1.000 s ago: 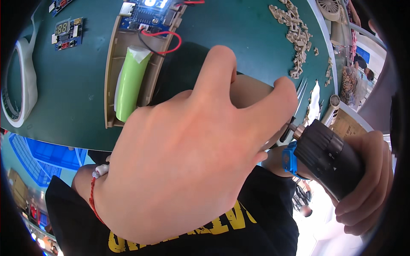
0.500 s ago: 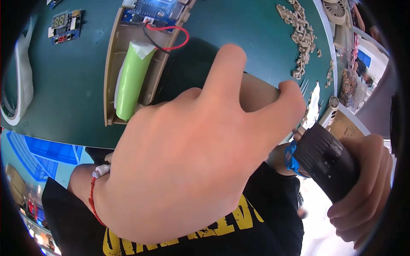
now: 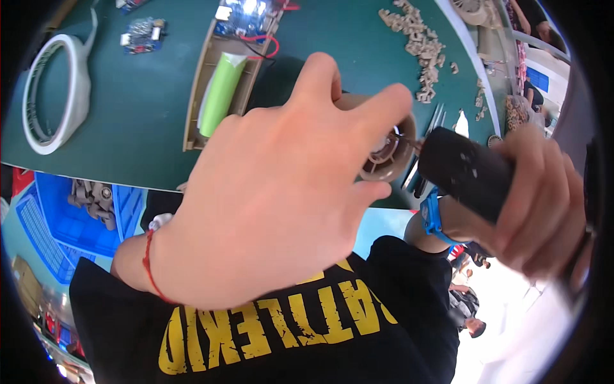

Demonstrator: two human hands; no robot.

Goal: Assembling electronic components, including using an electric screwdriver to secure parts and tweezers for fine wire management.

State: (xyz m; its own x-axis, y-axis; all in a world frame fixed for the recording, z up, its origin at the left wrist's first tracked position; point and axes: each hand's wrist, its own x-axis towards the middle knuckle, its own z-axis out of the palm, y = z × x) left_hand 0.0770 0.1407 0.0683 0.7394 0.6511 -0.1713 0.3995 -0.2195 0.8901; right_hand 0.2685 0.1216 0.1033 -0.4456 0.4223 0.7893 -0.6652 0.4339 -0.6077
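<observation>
My left hand (image 3: 268, 192) is wrapped over a tan round fan housing (image 3: 405, 160), whose ribbed ring shows beside the fingers. Most of the housing is hidden behind that hand. In my right hand (image 3: 540, 198) is a black electric screwdriver (image 3: 457, 166). Its thin bit (image 3: 409, 142) reaches to the ring's opening; whether it touches a screw I cannot tell. Beyond my left hand lies a long tan half shell (image 3: 198, 96). A green battery cell (image 3: 221, 93) and a blue circuit board (image 3: 246, 22) with red and black wires sit in it.
A white tape roll (image 3: 78, 96) and a small blue circuit board (image 3: 143, 37) lie on the green table at left. Small tan parts (image 3: 422, 51) are heaped at far right, with tweezers (image 3: 436, 118) nearer. A blue basket (image 3: 64, 221) of parts stands below the table's left edge.
The screwdriver has moved up and left, bringing its bit to the fan housing's ring. My left hand has shifted up slightly, with the housing now turned to show its ribbed opening.
</observation>
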